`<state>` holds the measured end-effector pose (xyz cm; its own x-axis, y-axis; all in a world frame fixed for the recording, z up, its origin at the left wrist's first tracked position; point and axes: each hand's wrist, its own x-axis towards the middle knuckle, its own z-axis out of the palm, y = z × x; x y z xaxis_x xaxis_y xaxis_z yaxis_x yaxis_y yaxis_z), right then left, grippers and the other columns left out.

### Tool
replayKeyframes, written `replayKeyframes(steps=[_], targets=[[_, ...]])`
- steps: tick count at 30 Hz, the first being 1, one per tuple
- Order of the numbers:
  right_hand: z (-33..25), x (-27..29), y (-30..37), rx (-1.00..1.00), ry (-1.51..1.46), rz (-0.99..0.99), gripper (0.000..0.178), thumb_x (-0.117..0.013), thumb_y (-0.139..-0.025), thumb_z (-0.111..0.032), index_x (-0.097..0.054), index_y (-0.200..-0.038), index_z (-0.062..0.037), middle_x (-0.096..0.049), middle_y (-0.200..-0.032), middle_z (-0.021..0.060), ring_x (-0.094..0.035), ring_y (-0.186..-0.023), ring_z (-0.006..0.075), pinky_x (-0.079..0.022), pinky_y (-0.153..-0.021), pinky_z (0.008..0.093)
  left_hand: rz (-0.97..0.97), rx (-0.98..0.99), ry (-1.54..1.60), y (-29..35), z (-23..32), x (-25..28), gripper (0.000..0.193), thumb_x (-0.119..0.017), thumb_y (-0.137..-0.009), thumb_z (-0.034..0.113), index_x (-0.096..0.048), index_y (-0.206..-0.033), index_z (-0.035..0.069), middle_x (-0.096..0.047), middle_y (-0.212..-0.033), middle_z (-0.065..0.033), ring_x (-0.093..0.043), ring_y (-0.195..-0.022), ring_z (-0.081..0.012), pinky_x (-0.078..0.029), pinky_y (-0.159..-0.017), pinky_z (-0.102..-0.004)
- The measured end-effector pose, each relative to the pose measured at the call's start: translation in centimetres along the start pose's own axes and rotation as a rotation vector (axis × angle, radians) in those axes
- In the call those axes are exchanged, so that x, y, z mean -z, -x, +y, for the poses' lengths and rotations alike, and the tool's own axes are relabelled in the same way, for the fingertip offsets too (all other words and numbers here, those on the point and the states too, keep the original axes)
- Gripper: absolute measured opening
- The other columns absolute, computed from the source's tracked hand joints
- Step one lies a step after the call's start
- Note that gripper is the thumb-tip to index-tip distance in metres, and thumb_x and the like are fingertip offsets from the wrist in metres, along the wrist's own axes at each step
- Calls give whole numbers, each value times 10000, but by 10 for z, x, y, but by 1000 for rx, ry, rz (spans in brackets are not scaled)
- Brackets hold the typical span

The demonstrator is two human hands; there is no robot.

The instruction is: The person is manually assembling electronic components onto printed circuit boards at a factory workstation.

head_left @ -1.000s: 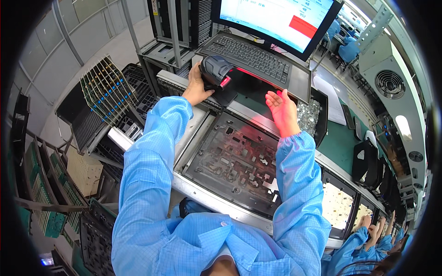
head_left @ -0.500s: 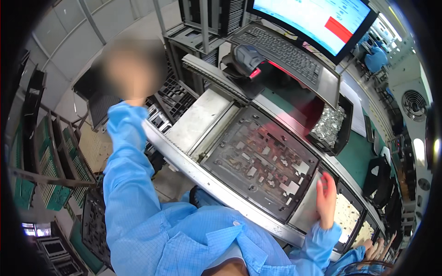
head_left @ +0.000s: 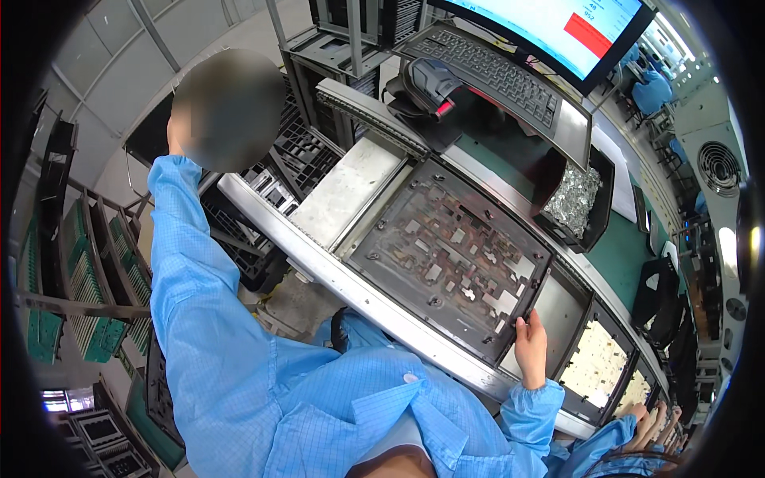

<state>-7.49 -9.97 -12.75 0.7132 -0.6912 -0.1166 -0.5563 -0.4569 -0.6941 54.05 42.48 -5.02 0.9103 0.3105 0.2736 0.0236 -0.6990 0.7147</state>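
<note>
**Right hand [head_left: 531,352] touched dark tray [head_left: 395,283]**

The tray, full of cutouts, lay between metal rails [head_left: 360,299], just off centre toward 4 o'clock. The right thumb and fingertips met its 4 o'clock edge; whether they pinched it, I couldn't tell. At 10 o'clock, blur hid most of the left hand [head_left: 174,134], its finger state unreadable. A handheld scanner [head_left: 431,84] sat toward 1 o'clock.

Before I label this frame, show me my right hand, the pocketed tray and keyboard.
Right hand [head_left: 531,351], head view: middle.
Pocketed tray [head_left: 390,237], head view: bare left border.
Keyboard [head_left: 483,76], head view: middle keys.
</note>
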Motion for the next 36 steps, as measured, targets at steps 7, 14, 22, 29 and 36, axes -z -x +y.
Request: replayKeyframes(steps=[7,14,22,29,36], targets=[[-5,3,1,-31,-74,-82,472,-535,-1008,-162,-435,-1402,78,-674,-1122,208,-658,-957,238,-508,-830,327,-43,187,154,-6,-8,8,336,-546,-912,251,-650,-930,-68,-679,-904,-159,-646,-731,-262,-499,-662,-426],[16,5,-6,-49,-167,45,561,-540,-1011,-152,-319,-1508,-17,-608,-1248,151,-599,-848,155,-526,-701,307,-97,179,22,-1,21,25,247,-505,-861,48,-626,-985,-128,-676,-944,-232,-709,-830,-378,-577,-564,-516],[-47,31,-14,193,-351,26,466,-508,-1014,-72,-423,-1472,-49,-614,-1191,78,-566,-962,112,-462,-779,236,197,-294,-361,106,78,152,303,-490,-878,127,-645,-904,-132,-638,-697,-253,-684,-691,-344,-512,-648,-439],[-166,22,-24,521,-584,-461,546,-498,-1039,-313,-378,-1470,-1,-591,-1262,163,-590,-1133,229,-494,-949,350,-79,-638,36,292,152,166,234,-473,-999,45,-602,-1180,-25,-644,-846,-152,-599,-691,-164,-474,-631,-314],[-177,26,-70,-137,-1620,-910,816,-410,-974,-623,-403,-1412,65,-542,-1358,248,-591,-1185,392,-490,-1013,482,-328,-1609,-100,358,164,110,314,-583,-849,18,-629,-1152,-49,-667,-1177,-202,-662,-1109,-328,-562,-917,-406]])
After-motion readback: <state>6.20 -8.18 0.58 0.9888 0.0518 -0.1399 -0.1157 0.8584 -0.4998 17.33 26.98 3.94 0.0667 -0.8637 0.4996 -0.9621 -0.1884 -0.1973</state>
